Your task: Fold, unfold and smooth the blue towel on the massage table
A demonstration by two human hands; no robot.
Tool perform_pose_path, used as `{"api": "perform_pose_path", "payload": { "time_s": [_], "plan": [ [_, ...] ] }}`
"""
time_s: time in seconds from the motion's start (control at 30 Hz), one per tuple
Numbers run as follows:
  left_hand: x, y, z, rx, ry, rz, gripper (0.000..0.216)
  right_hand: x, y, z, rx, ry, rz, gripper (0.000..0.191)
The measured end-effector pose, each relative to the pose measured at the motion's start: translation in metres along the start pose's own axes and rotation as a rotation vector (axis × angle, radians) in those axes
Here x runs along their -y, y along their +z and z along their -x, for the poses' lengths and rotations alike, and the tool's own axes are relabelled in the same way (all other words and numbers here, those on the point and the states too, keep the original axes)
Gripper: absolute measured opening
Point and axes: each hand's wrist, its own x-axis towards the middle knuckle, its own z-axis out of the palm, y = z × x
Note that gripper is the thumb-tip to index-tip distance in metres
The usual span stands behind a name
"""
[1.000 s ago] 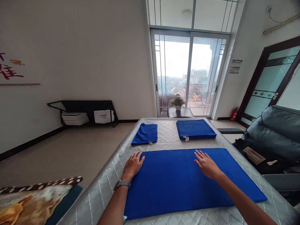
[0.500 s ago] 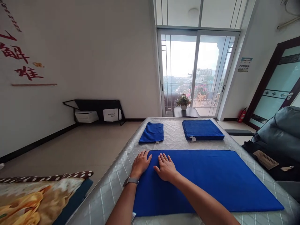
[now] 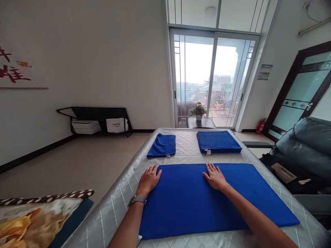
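A blue towel (image 3: pixel 181 203) lies spread out flat on a silver quilted mattress (image 3: pixel 116 199). My left hand (image 3: pixel 148 179), with a watch on the wrist, rests on the towel's far left corner, its fingers stretched out. Flat on the towel near the middle of its far edge lies my right hand (image 3: pixel 215 176), fingers spread and holding nothing. Beyond the towel, a small folded blue towel (image 3: pixel 162 144) sits at the left, a white tag at its near edge. To its right is a neat stack of folded blue towels (image 3: pixel 218 141), also with a tag showing.
A dark grey armchair (image 3: pixel 307 148) with a black cloth and a cardboard piece (image 3: pixel 283 172) stands at the right. Patterned bedding (image 3: pixel 28 224) lies at the lower left. Behind the mattress are a potted plant (image 3: pixel 198 111) on a chair and a sliding glass door (image 3: pixel 214 79).
My right hand has slid to the right across the towel, toward the middle of its far edge. My left hand stays at the left corner. The view has turned slightly right.
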Motion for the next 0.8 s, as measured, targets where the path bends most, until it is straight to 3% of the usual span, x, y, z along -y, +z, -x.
{"api": "perform_pose_path", "payload": {
  "time_s": [0.5,0.63,0.8],
  "plan": [
    [0.0,-0.002,-0.001,0.013,-0.02,-0.017,0.052,-0.241,-0.019,0.05,-0.151,0.43,0.156,0.074],
    [0.002,0.001,-0.001,0.006,-0.012,-0.008,0.052,-0.272,-0.016,0.057,-0.201,0.515,0.155,0.074],
    [0.002,0.002,-0.001,-0.007,-0.01,-0.008,0.053,-0.274,-0.013,0.057,-0.22,0.509,0.15,0.076]
  ]
}}
